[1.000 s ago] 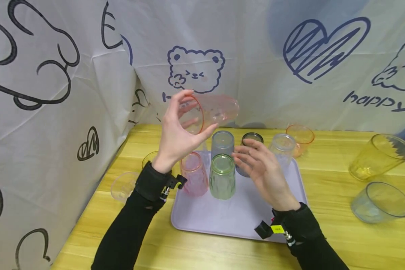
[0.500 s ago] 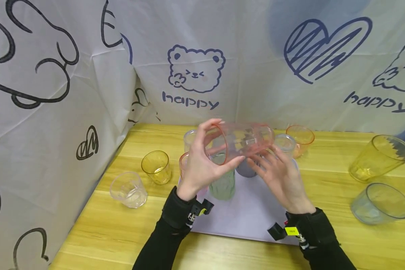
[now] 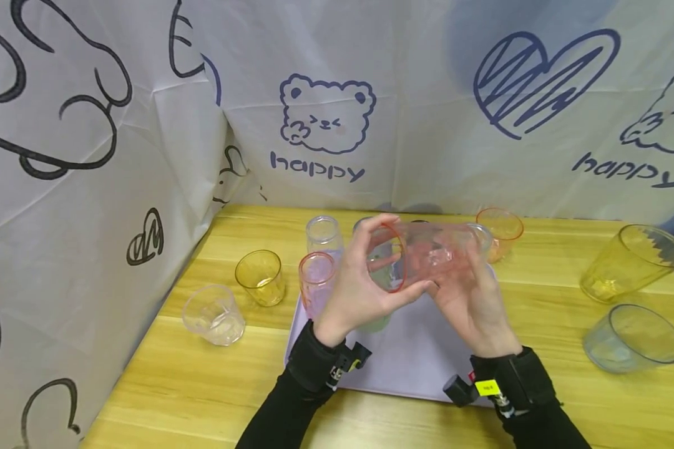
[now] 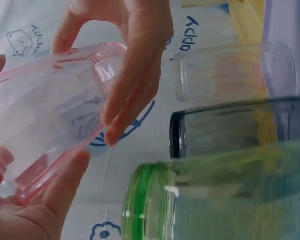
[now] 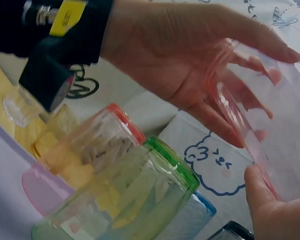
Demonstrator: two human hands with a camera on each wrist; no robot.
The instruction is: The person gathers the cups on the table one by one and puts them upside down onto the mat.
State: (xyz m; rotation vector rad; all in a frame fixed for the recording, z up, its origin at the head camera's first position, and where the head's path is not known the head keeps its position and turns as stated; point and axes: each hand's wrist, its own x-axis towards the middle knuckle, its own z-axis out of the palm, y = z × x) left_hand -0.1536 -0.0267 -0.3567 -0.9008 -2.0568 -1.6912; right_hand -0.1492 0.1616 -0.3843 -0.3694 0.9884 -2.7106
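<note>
A clear pink glass [image 3: 438,252] lies sideways in the air above the tray, its red rim toward the left. My left hand [image 3: 359,287] grips it around the rim end, thumb below and fingers above. At the base end, my right hand [image 3: 474,302] curls its fingers and thumb round the glass, as the right wrist view also shows. Beneath them, upside-down glasses stand on the lilac tray [image 3: 410,355]: a pink one [image 3: 317,280], a green one [image 4: 215,195] mostly hidden by my left hand in the head view, a dark one [image 4: 225,127] and a clear one [image 3: 324,234].
Left of the tray stand a yellow glass [image 3: 260,279] and a clear glass [image 3: 216,317]. To the right are a tall yellow glass [image 3: 629,262] and a bluish glass [image 3: 631,340]. An orange-rimmed glass [image 3: 500,231] stands behind the tray, near the cloth backdrop [image 3: 427,125].
My left hand has carried the pink glass rightward and down. My right hand, empty a second ago, now holds its base end.
</note>
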